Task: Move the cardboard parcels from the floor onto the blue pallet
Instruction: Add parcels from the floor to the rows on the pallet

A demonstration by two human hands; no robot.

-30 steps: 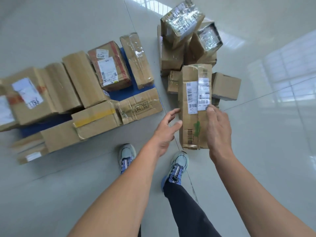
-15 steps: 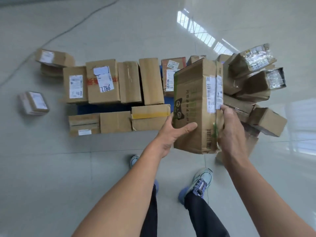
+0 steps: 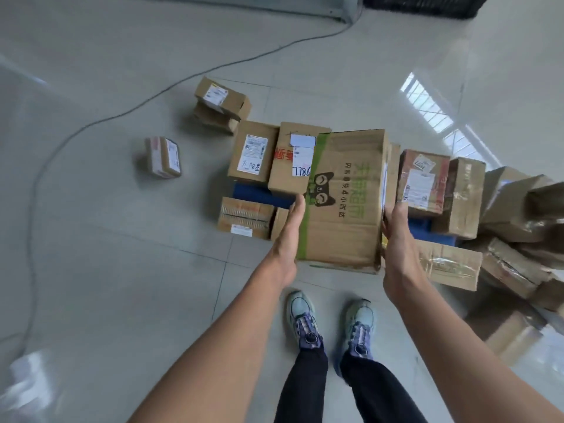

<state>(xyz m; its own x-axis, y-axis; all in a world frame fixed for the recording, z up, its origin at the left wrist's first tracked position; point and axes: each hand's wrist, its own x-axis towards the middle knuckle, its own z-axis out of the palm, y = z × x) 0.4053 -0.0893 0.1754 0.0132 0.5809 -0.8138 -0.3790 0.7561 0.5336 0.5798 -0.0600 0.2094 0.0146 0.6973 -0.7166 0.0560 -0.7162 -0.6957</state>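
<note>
Large cardboard parcel (image 3: 345,196), green band and black cat-face print on its upper face, held between two hands over the near edge of the blue pallet (image 3: 259,193), covering the pallet's middle; whether it touches the parcels beneath cannot be told. Left hand (image 3: 288,233): flat, fingers straight and together, palm pressed to the parcel's left side. Right hand (image 3: 396,239): fingers extended along the parcel's right side, pressing inward. On the pallet, left end: labelled parcel (image 3: 251,152) at the far left corner, with a parcel marked 7786 (image 3: 293,166) touching it on the right; a flat taped parcel (image 3: 244,218) along the near edge. On the pallet, right end: red-taped parcel (image 3: 422,181) beside a tall brown parcel (image 3: 462,196); a clear-taped parcel (image 3: 448,265) at the near right corner. On the floor right of the pallet: heap of parcels (image 3: 518,215), tilted and overlapping. On the floor left of the pallet: small parcel (image 3: 163,157), well apart; stack of two parcels (image 3: 221,103) near the far left corner. Grey cable (image 3: 91,123) curving across the floor tiles. A pair of pale green and purple shoes (image 3: 302,319) stands just before the pallet's near edge.
</note>
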